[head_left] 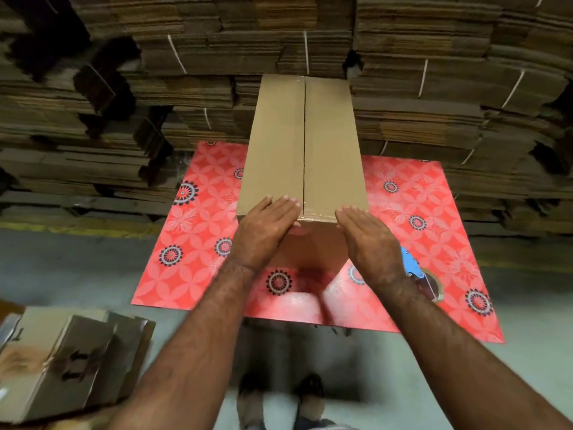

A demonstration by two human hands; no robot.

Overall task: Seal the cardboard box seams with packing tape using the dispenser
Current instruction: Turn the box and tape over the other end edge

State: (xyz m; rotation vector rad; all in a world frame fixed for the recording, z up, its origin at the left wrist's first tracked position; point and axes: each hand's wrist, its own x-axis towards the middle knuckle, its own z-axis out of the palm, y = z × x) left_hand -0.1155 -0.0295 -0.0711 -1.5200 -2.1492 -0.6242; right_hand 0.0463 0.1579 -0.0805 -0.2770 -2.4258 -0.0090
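Observation:
A long brown cardboard box (279, 144) stands on a red patterned mat (412, 206), its two top flaps meeting in a centre seam that runs away from me. Clear tape covers the seam and folds over the near edge. My left hand (266, 225) lies flat on the near left corner of the box top, fingers spread. My right hand (369, 237) rests flat at the near right corner. The blue tape dispenser (415, 271) with its brown tape roll lies on the mat to the right, partly hidden behind my right wrist. Neither hand holds it.
Tall stacks of flattened cardboard (434, 88), tied with white straps, fill the whole background. A pile of folded boxes (62, 361) sits on the grey floor at the lower left. My feet (279, 401) stand just behind the mat's near edge.

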